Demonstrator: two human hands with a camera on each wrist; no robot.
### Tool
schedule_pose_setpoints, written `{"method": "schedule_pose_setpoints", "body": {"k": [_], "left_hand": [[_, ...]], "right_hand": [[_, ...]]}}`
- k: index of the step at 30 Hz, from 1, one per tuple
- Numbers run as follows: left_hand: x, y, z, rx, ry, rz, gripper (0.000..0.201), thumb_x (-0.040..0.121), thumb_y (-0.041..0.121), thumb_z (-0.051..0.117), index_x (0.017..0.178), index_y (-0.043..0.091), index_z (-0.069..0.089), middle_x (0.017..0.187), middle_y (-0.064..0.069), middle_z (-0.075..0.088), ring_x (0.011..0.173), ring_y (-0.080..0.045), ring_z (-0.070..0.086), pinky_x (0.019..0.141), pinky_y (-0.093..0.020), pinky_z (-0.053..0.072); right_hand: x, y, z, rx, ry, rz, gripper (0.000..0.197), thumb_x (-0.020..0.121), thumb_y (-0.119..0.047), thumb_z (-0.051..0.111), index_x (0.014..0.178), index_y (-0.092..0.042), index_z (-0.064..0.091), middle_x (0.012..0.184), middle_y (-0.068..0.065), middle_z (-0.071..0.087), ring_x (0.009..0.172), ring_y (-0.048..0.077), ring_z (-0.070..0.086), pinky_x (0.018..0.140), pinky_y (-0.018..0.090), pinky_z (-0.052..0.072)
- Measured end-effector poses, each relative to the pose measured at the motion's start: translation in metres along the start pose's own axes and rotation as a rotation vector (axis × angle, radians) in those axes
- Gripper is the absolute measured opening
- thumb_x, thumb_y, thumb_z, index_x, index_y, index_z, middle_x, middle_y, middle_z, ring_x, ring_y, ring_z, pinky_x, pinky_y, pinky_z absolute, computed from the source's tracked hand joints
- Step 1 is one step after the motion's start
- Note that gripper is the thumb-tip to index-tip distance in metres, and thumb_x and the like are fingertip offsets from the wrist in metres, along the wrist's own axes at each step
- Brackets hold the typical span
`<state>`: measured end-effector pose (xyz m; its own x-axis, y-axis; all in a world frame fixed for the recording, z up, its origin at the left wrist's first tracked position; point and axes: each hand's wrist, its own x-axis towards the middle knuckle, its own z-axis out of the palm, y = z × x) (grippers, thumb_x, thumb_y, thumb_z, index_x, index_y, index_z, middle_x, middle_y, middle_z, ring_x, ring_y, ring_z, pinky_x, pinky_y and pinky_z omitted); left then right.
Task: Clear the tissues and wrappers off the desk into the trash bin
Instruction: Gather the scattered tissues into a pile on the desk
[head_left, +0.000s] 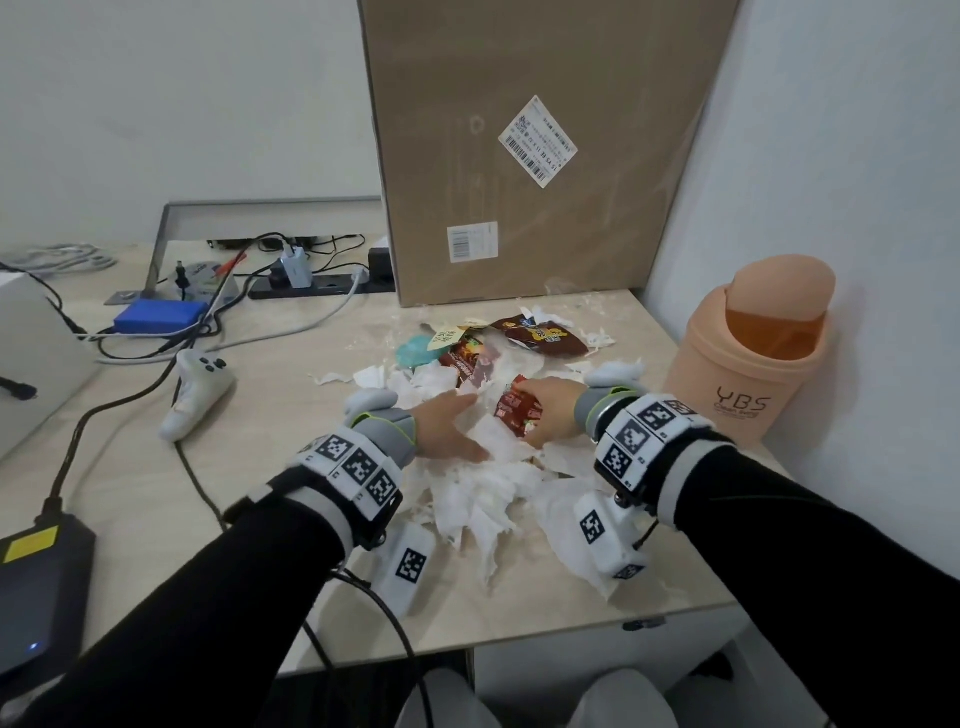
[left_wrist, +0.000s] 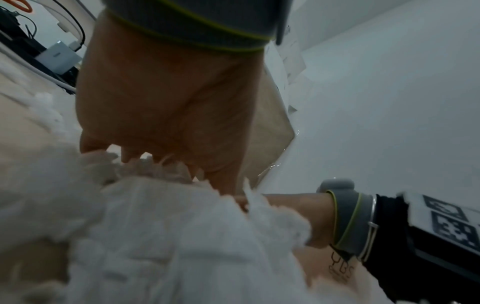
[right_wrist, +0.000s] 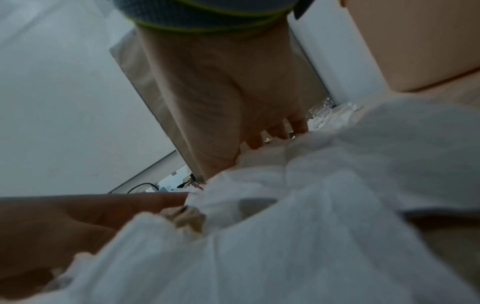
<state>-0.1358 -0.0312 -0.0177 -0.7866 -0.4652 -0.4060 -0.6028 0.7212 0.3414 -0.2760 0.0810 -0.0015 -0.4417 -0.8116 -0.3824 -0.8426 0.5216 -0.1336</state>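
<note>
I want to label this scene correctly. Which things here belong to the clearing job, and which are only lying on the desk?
Part of the job:
- torn white tissues
- red wrapper
- brown wrapper
- trash bin

Just lying about:
- cardboard box
- white game controller
- blue box
- power strip

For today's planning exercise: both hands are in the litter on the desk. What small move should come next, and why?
Probably draw both hands together to bunch a load. The left hand lies flat on the tissues, the right hand cups a red wrapper, and the trash bin stands open nearby.
</note>
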Motion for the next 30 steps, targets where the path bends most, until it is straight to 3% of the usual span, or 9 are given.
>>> {"method": "schedule_pose_setpoints", "body": {"k": [5, 8, 9, 13, 18, 22, 26, 28, 30], "left_hand": [[0.005, -0.003, 0.006, 0.004, 0.012, 0.01, 0.091, 0.086, 0.038, 0.066, 0.153, 0.023, 0.006, 0.161, -0.003, 0.002, 0.148, -0.026, 0.008, 0.119, -0.042, 0.015], [0.004, -0.003, 0.006, -0.028, 0.035, 0.012, 0.09, 0.087, 0.036, 0.066, 0.153, 0.02, 0.007, 0.161, -0.005, 0.003, 0.148, -0.025, 0.008, 0.119, -0.039, 0.014], [0.002, -0.003, 0.006, -0.041, 0.041, 0.014, 0.089, 0.087, 0.037, 0.066, 0.153, 0.02, 0.008, 0.161, -0.005, 0.003, 0.148, -0.025, 0.008, 0.12, -0.039, 0.014], [-0.004, 0.0, 0.005, -0.128, 0.089, 0.023, 0.086, 0.088, 0.038, 0.064, 0.153, 0.02, 0.01, 0.161, -0.004, 0.005, 0.148, -0.023, 0.01, 0.119, -0.035, 0.013], [-0.01, 0.003, 0.003, -0.285, 0.171, 0.036, 0.085, 0.088, 0.035, 0.065, 0.153, 0.018, 0.013, 0.161, -0.003, 0.011, 0.147, -0.02, 0.014, 0.117, -0.032, 0.016], [-0.014, 0.003, -0.008, -0.417, 0.201, 0.045, 0.088, 0.084, 0.035, 0.07, 0.152, 0.021, 0.016, 0.16, -0.003, 0.015, 0.146, -0.021, 0.017, 0.118, -0.037, 0.019], [-0.014, -0.002, -0.009, -0.175, 0.1, -0.046, 0.099, 0.08, 0.041, 0.073, 0.153, 0.027, 0.007, 0.161, -0.006, 0.004, 0.148, -0.024, 0.007, 0.119, -0.041, 0.015], [-0.015, -0.001, -0.004, -0.095, 0.086, -0.074, 0.092, 0.08, 0.036, 0.074, 0.152, 0.028, 0.017, 0.16, -0.007, 0.011, 0.146, -0.026, 0.016, 0.117, -0.039, 0.021], [-0.013, 0.001, -0.004, -0.132, 0.183, -0.116, 0.073, 0.08, 0.025, 0.074, 0.144, 0.026, 0.039, 0.151, -0.006, 0.034, 0.136, -0.027, 0.038, 0.108, -0.033, 0.035]], "right_hand": [[0.004, -0.001, 0.001, -0.019, 0.095, -0.017, 0.061, 0.086, -0.03, 0.062, 0.139, -0.011, 0.039, 0.135, 0.011, 0.051, 0.12, 0.028, 0.051, 0.092, 0.031, 0.044], [0.003, 0.001, 0.002, 0.02, 0.202, -0.035, 0.016, 0.088, -0.018, 0.055, 0.103, -0.013, 0.056, 0.109, 0.014, 0.062, 0.098, 0.028, 0.058, 0.065, 0.026, 0.039], [0.002, 0.002, 0.003, 0.052, 0.253, -0.034, 0.01, 0.089, -0.014, 0.052, 0.097, -0.013, 0.058, 0.105, 0.014, 0.064, 0.095, 0.029, 0.059, 0.063, 0.025, 0.035], [-0.001, 0.009, 0.001, 0.281, 0.449, 0.04, 0.026, 0.094, -0.014, 0.045, 0.104, -0.009, 0.068, 0.093, 0.012, 0.068, 0.084, 0.03, 0.061, 0.063, 0.028, 0.038], [-0.01, 0.017, -0.014, 0.594, 0.673, 0.097, 0.025, 0.089, -0.007, 0.047, 0.106, -0.011, 0.065, 0.093, 0.01, 0.066, 0.084, 0.029, 0.059, 0.065, 0.026, 0.036], [-0.013, 0.021, -0.028, 0.877, 0.798, 0.137, 0.023, 0.085, -0.01, 0.056, 0.107, -0.011, 0.063, 0.091, 0.004, 0.061, 0.083, 0.023, 0.055, 0.071, 0.026, 0.041], [-0.019, 0.021, -0.037, 1.055, 0.816, 0.078, 0.015, 0.081, -0.006, 0.059, 0.091, -0.014, 0.064, 0.084, 0.004, 0.062, 0.079, 0.022, 0.055, 0.066, 0.027, 0.042], [-0.022, 0.021, -0.037, 1.074, 0.809, 0.071, 0.013, 0.08, -0.006, 0.06, 0.086, -0.016, 0.062, 0.083, 0.004, 0.062, 0.077, 0.021, 0.054, 0.065, 0.026, 0.041], [-0.025, 0.02, -0.034, 1.067, 0.796, 0.072, 0.012, 0.08, -0.006, 0.062, 0.087, -0.016, 0.062, 0.083, 0.003, 0.062, 0.077, 0.02, 0.055, 0.067, 0.027, 0.041]]}}
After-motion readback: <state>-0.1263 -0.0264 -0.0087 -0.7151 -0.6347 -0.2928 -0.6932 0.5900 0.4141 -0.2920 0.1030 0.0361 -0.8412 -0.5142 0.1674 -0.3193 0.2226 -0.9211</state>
